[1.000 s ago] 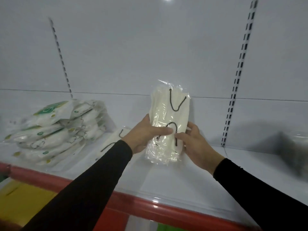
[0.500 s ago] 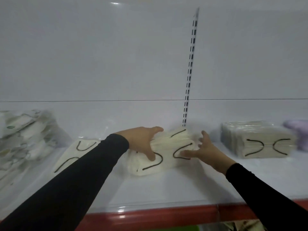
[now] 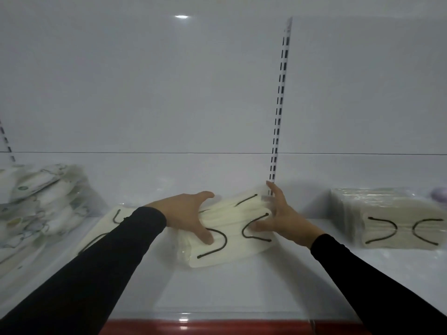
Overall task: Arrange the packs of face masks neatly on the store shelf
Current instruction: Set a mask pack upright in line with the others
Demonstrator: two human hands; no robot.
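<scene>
Head view, looking forward and down at a white store shelf [image 3: 217,286] with a red front edge [image 3: 217,327]. At centre, a cream pack of face masks [image 3: 232,228] with black ear loops, lying flat on the shelf, tilted so the far end points toward one o'clock. Left hand [image 3: 186,216] at the pack's nine o'clock end, fingers spread wide, thumb laid on the top face near a loop, the other fingers reaching round the far edge; gripping or only pressing, cannot tell for sure. Right hand [image 3: 280,221] at the three o'clock end, fingers straight and fanned, palm flat against the pack's top and side, fingertips up toward twelve o'clock. Both arms in black sleeves [image 3: 96,274], entering from seven and five o'clock.

At nine o'clock of the pack, partly hidden under the left sleeve, a second flat cream pack [image 3: 113,218] with black loops. Farther out at nine o'clock, a loose heap of printed packs [image 3: 41,204], blurred. At three o'clock, well apart, a squared stack of greyish packs [image 3: 396,221] with black loops. Beyond that, at the frame's edge, something pale purple [image 3: 439,193], too blurred to identify. At twelve o'clock, just behind the right fingertips, a slotted upright strip [image 3: 280,105] on the white back wall [image 3: 169,93].
</scene>
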